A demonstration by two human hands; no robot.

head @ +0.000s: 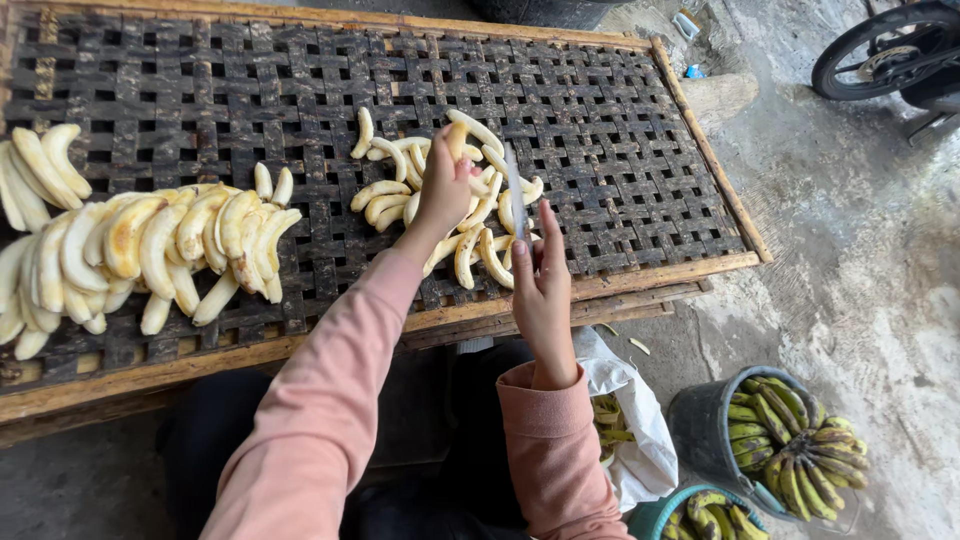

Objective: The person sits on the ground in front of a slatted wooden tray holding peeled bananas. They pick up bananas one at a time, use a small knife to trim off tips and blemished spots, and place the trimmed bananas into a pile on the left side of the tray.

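Observation:
My left hand is raised over a dark woven drying rack and holds a peeled banana by its lower end. My right hand grips a thin knife with the blade pointing away from me. Both hands hover above a loose pile of peeled bananas near the rack's front edge. Pink sleeves cover both arms.
A bigger heap of peeled bananas lies at the rack's left. Beside my right knee sit a white bag of peels, a dark bucket of unpeeled green bananas and a teal bucket. A wheel stands at top right.

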